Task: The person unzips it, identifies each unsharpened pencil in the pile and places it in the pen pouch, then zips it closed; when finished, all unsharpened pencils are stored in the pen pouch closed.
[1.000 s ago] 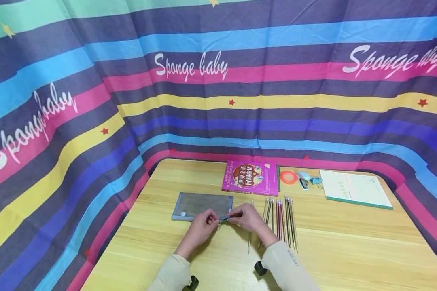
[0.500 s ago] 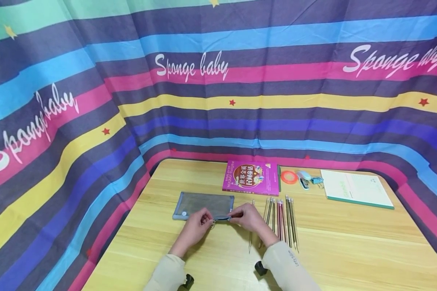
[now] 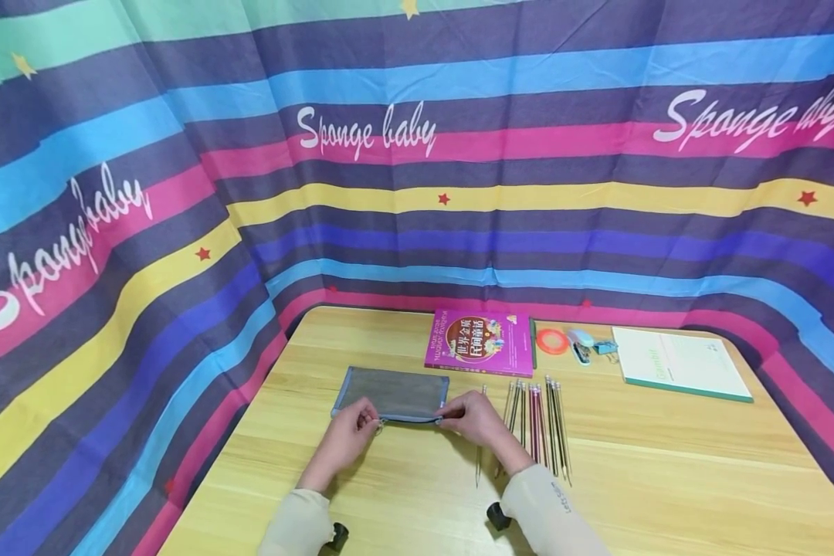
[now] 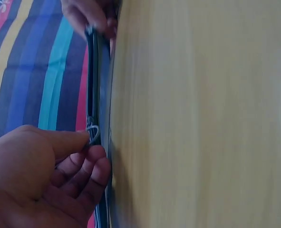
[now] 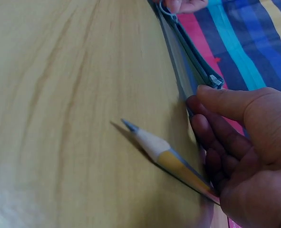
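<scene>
Head view first: a grey mesh pencil case lies flat on the table, just left of centre in the frame, and both hands work its near edge. The left hand pinches the zipper pull between thumb and forefinger, its grip clamped on the small metal ring at a point near the left end of the case. The right hand pinches the case's right corner, thumb on top and fingers curled under, holding the fabric taut.

Judging from where the pull sits, most of the zipper looks run open — the right-wrist view shows the two blue-edged lips parted along the seam. Nothing shows inside the case, and a row of pencils lies beside the right hand, loose on the wood, so any filling looks not yet begun.

Materials: the case is soft see-through netting with blue fabric trim and a fine-toothed zipper; it sags flat, rectangular. The pencils are slim, sharpened, striped in pink, green and yellow — one lies touching the right fingers. Pale wood-grain laminate covers the table, smooth and slightly glossy. Toward the upper middle of the frame are a glossy magenta book and a pale green notebook, in front of a striped cloth backdrop.
</scene>
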{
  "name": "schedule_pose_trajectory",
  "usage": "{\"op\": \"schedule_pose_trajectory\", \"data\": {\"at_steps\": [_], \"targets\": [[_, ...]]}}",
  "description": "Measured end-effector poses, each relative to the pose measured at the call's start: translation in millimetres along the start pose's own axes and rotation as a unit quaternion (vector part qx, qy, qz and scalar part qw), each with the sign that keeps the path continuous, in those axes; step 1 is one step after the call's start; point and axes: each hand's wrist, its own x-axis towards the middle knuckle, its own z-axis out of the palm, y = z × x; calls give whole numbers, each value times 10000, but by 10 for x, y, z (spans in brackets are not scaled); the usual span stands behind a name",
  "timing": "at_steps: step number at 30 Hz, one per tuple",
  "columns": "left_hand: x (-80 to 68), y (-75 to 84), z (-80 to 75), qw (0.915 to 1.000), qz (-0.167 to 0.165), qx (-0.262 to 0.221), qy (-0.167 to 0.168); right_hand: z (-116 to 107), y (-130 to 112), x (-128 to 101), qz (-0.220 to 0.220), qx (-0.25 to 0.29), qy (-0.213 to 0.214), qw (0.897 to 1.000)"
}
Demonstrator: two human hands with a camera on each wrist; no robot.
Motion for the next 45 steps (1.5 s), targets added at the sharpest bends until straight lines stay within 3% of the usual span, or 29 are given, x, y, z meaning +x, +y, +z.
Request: {"op": "schedule_pose_trajectory", "data": {"at_steps": [13,19,29,45], "targets": [[-74,-242,-341,9977,-495,164,428,-3,20,18,-32,-98,89,9999],[-112,-336,-468,9953,-874,133,388,-30,31,32,-100,-109,125,9998],[-130,-348,-535,9918,-1061,559,451,-24,19,33,-78,-178,126,9997],[-181,-372,-584,9894,-1122,802,450,-32,42,26,-50,-128,82,9999]]}}
